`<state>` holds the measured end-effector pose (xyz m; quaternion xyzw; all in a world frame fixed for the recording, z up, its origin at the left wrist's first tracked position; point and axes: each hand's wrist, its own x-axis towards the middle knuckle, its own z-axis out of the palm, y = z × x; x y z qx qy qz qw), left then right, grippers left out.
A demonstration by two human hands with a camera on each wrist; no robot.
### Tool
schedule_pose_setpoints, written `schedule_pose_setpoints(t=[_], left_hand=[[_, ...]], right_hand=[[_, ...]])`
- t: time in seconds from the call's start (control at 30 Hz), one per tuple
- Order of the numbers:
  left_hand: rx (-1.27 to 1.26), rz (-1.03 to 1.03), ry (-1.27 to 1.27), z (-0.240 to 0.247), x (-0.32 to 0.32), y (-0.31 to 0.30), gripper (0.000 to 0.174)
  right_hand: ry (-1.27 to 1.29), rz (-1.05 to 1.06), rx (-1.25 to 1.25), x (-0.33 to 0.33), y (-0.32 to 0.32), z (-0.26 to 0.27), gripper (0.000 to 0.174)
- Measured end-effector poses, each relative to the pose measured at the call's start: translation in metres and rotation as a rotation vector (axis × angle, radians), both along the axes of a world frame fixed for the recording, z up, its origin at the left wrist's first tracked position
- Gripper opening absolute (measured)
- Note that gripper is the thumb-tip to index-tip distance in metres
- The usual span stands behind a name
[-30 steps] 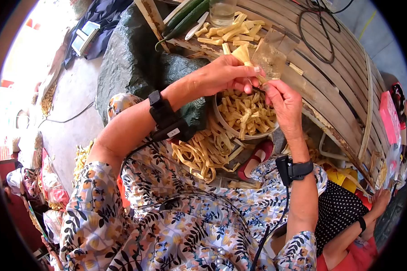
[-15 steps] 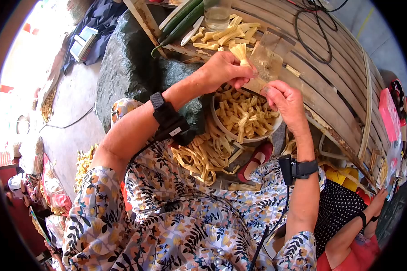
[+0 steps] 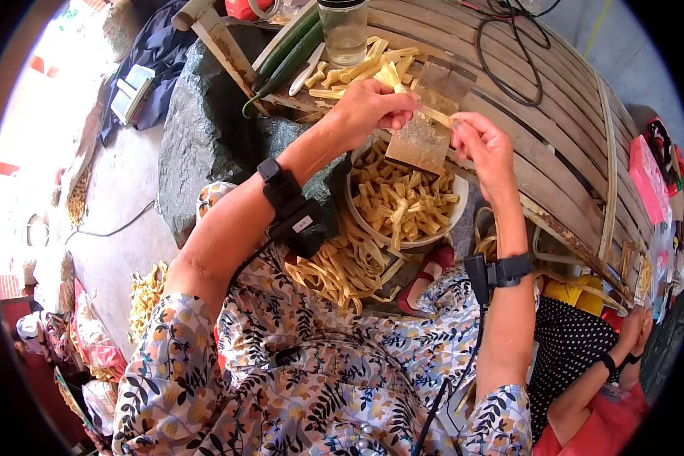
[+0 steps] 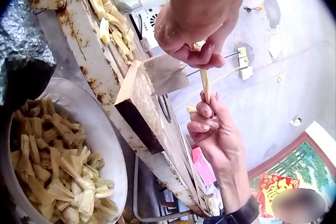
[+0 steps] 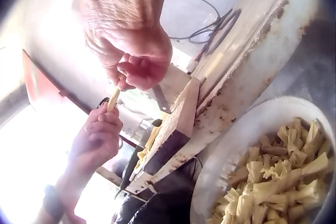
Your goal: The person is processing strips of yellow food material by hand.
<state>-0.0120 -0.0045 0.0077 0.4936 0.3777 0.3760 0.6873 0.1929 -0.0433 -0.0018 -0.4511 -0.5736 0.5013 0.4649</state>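
Above the wooden board point(image 3: 422, 140), both hands hold one pale yellow strip point(image 3: 435, 116), stretched between them. My left hand point(image 3: 376, 106) grips it near its fanned end point(image 3: 390, 76), which sticks out over the fingers. The other end is pinched between thumb and fingers of my right hand point(image 3: 486, 152). In the left wrist view the strip point(image 4: 205, 85) runs straight from one hand to the other. Just below stands a white tub point(image 3: 463, 205) full of short knotted yellow pieces point(image 3: 403, 201). A flat metal plate point(image 4: 168, 74) stands up from the board.
Yellow pieces point(image 3: 357, 68), a glass jar point(image 3: 346, 34), cucumbers point(image 3: 289, 57) and a white-handled tool point(image 3: 306, 68) lie on the slatted table point(image 3: 562, 144). A black cable point(image 3: 509, 61) coils farther back. Long strips point(image 3: 334, 266) lie by the tub. Another person's arm point(image 3: 593, 380) shows at right.
The hands have drawn apart, and the strip between them is now stretched straight. The view has shifted, showing more of the board and jar. Both hands keep their hold.
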Motion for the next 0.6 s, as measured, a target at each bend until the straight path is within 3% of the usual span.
schedule_pose_setpoints(t=[0.23, 0.6], left_hand=[[-0.028, 0.021, -0.034, -0.017, 0.017, 0.029, 0.017], [0.007, 0.072, -0.049, -0.03, 0.023, 0.048, 0.017]], right_hand=[[0.078, -0.196, 0.003, 0.005, 0.029, -0.011, 0.015], [0.014, -0.286, 0.071, 0.0, 0.058, -0.029, 0.012]])
